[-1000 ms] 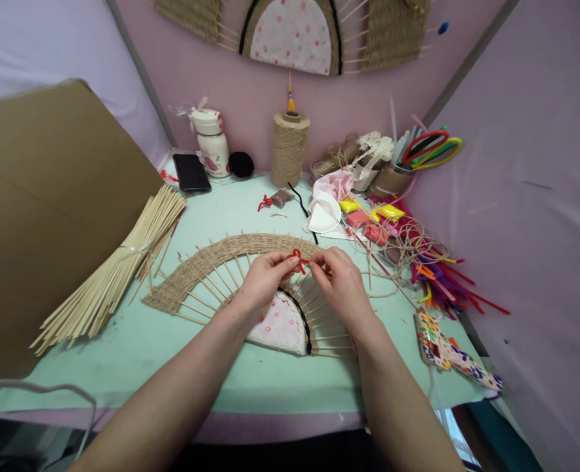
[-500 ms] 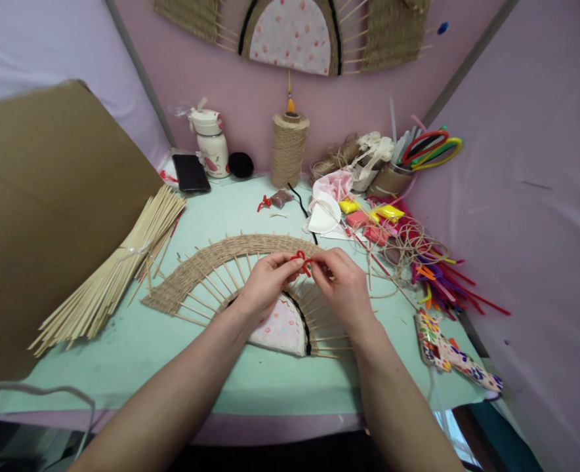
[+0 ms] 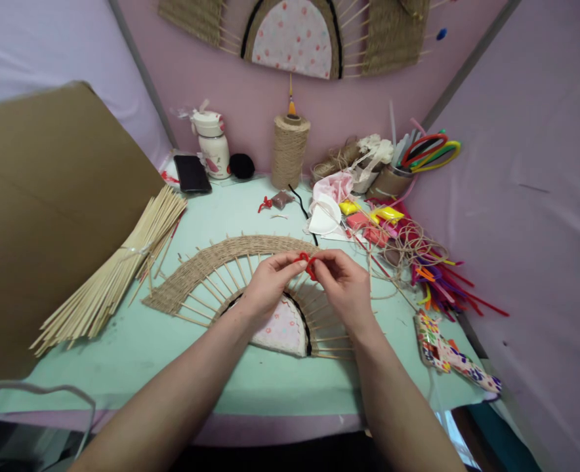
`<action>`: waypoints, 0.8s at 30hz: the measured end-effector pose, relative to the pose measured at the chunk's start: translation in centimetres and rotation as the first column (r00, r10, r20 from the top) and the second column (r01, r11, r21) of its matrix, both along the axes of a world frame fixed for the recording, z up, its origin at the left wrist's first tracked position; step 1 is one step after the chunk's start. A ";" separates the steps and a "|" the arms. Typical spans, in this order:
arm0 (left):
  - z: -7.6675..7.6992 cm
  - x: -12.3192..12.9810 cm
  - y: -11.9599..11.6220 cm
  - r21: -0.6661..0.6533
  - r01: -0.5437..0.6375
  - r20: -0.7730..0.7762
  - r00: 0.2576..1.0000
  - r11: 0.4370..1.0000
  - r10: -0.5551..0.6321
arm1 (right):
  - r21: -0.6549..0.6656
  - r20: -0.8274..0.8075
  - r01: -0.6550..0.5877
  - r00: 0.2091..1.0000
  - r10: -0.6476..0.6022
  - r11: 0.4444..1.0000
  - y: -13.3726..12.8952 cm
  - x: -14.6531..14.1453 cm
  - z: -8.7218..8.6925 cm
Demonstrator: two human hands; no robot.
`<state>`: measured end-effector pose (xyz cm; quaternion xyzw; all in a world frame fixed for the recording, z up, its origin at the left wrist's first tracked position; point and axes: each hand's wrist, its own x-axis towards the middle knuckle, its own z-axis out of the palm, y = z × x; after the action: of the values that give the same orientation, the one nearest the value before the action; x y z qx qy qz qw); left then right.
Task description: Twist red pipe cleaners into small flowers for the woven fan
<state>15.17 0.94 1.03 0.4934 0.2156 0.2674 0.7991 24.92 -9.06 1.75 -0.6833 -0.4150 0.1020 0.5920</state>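
Between my fingertips is a red pipe cleaner (image 3: 311,267), bent into small loops. My left hand (image 3: 271,278) pinches its left side and my right hand (image 3: 343,282) pinches its right side; both hands are closed. Beneath them a fan-shaped weaving (image 3: 191,278) of twine on thin sticks lies on the table. Its half-round centre (image 3: 283,331) is white with pink spots and has a black edge. My hands and forearms hide part of the weaving. Farther back lies a small red bent piece (image 3: 265,204), beside a small brownish packet (image 3: 282,199).
A bundle of thin sticks (image 3: 110,269) lies at left by a cardboard sheet (image 3: 48,196). At the back stand a bottle (image 3: 214,147) and a twine spool (image 3: 290,151). Right are colourful pipe cleaners (image 3: 452,282) and a patterned glue gun (image 3: 447,357).
The red pipe cleaner's loops have changed shape, and its right part is now bent downward. My right fingers have shifted slightly. Both hands still pinch it.
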 end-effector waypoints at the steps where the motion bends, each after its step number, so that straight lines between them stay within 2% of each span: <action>1: 0.1 0.0 0.0 -0.007 0.019 -0.002 1.000 1.000 -0.019 | 0.016 -0.055 -0.015 0.998 0.016 1.000 0.0 0.0 0.0; 6: 0.5 -0.2 -0.2 -0.073 0.039 -0.036 0.998 0.997 -0.042 | 0.046 -0.194 -0.063 0.978 0.071 0.997 0.1 0.1 0.1; 8: 0.7 -0.3 -0.2 -0.110 0.041 -0.054 0.997 0.993 -0.047 | 0.037 -0.174 -0.058 0.983 0.064 0.998 0.1 0.2 0.2; 12: 0.9 -0.2 -0.3 -0.163 0.041 -0.062 0.997 0.986 -0.052 | 0.001 -0.034 -0.020 0.999 0.020 1.000 0.1 0.3 0.3; 15: 0.7 -0.1 -0.5 -0.166 0.009 -0.046 0.999 0.986 -0.016 | -0.024 -0.115 -0.047 0.992 0.044 0.999 0.1 0.6 0.2; 17: 0.6 0.0 -0.5 -0.106 -0.041 -0.055 0.998 0.994 0.035 | -0.034 -0.244 -0.056 0.969 0.046 0.998 0.2 0.8 0.1; 20: 0.6 0.0 -0.6 0.102 -0.115 -0.078 0.989 0.988 0.123 | -0.071 -0.360 -0.050 0.933 0.021 0.996 0.1 1.1 0.1; 24: 0.7 -0.1 -0.7 0.383 -0.129 -0.064 0.984 0.915 0.165 | -0.128 -0.349 -0.065 0.937 0.016 0.990 0.1 1.1 0.3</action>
<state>15.05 0.23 1.74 0.6323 0.2346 0.3393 0.6558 26.06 -8.98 2.09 -0.6850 -0.3103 0.2613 0.6051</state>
